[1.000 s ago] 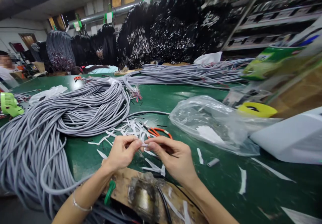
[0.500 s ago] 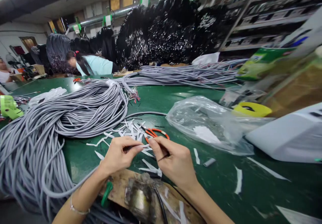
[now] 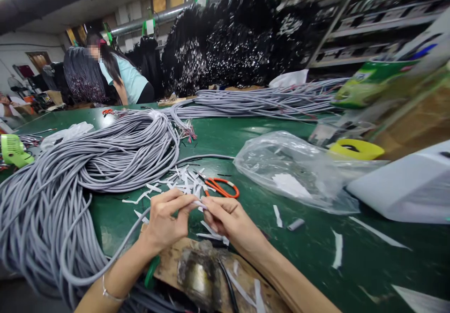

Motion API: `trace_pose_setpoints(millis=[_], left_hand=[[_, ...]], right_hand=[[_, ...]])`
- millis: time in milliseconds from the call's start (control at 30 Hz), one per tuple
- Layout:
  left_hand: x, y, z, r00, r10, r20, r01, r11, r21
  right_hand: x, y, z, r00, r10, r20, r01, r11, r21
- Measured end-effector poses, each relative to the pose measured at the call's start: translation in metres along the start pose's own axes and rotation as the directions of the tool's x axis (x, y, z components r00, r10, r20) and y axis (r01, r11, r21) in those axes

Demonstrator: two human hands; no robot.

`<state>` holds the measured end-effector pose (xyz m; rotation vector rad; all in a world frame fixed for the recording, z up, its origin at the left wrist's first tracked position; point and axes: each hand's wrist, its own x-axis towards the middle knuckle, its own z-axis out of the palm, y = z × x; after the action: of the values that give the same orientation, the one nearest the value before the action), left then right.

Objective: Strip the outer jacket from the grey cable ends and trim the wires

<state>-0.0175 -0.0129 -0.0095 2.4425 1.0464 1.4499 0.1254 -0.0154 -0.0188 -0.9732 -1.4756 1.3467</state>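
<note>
Between my two hands runs the end of a grey cable (image 3: 199,204), pinched from both sides. My left hand (image 3: 168,219) is closed on it with thumb and fingertips, and the cable loops back behind the wrist to the bundle. Close beside it, my right hand (image 3: 227,219) is closed on the cable's tip, which the fingers mostly hide. Just beyond the hands lie orange-handled scissors (image 3: 223,187) among white strips (image 3: 183,179). Below the hands is a wooden board (image 3: 172,261) carrying a worn metal piece (image 3: 198,275).
A thick bundle of grey cables (image 3: 130,149) covers the left side. To the right lie a clear plastic bag (image 3: 281,172), a yellow tape roll (image 3: 356,149) and a short grey tube (image 3: 296,224). Across the green table (image 3: 218,135), a co-worker in a light blue shirt (image 3: 130,81) leans over.
My hands have turned slightly, still pinching the cable; the right fingers now curl further under it. The co-worker across the table has risen from a low bend.
</note>
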Motion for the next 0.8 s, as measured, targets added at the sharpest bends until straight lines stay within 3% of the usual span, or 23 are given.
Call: trace_pose_setpoints(millis=[100, 233, 300, 367, 433, 500, 567, 667, 800], left_hand=[[-0.0015, -0.0025, 0.0008, 0.999, -0.029, 0.031, 0.025, 0.992, 0.123], [-0.0044, -0.0036, 0.0020, 0.991, 0.051, 0.125, -0.067, 0.990, 0.123], [-0.0048, -0.0025, 0.0018, 0.987, 0.095, 0.129, -0.105, 0.991, 0.078], [-0.0042, -0.0009, 0.0011, 0.992, 0.101, 0.073, -0.106, 0.993, 0.056], [-0.0031, 0.0008, 0.0003, 0.998, 0.061, -0.004, -0.061, 0.996, 0.066], [-0.0018, 0.0019, -0.0004, 0.999, -0.001, -0.048, 0.005, 0.996, 0.086], [-0.0008, 0.0020, -0.0008, 0.997, -0.059, -0.055, 0.064, 0.995, 0.080], [-0.0001, 0.0008, -0.0006, 0.980, -0.185, -0.071, 0.187, 0.982, 0.022], [0.0003, -0.0001, 0.0001, 0.950, -0.299, -0.087, 0.295, 0.954, -0.060]], right_hand=[[-0.0031, -0.0029, 0.0017, 0.995, -0.094, -0.014, 0.093, 0.995, -0.034], [0.0002, -0.0046, -0.0010, 0.972, -0.167, -0.164, 0.145, 0.980, -0.136], [0.0031, -0.0027, -0.0017, 0.980, -0.090, -0.176, 0.075, 0.993, -0.085], [0.0050, 0.0001, -0.0008, 0.994, 0.049, -0.098, -0.049, 0.999, 0.002], [0.0055, 0.0024, 0.0011, 0.987, 0.158, -0.004, -0.157, 0.986, 0.064], [0.0050, 0.0027, 0.0023, 0.987, 0.159, -0.010, -0.158, 0.985, 0.076], [0.0041, 0.0010, 0.0016, 0.988, 0.048, -0.149, -0.046, 0.999, 0.017], [0.0021, -0.0027, -0.0017, 0.926, -0.189, -0.328, 0.120, 0.968, -0.219], [-0.0020, -0.0032, -0.0023, 0.851, -0.440, -0.287, 0.253, 0.822, -0.510]])
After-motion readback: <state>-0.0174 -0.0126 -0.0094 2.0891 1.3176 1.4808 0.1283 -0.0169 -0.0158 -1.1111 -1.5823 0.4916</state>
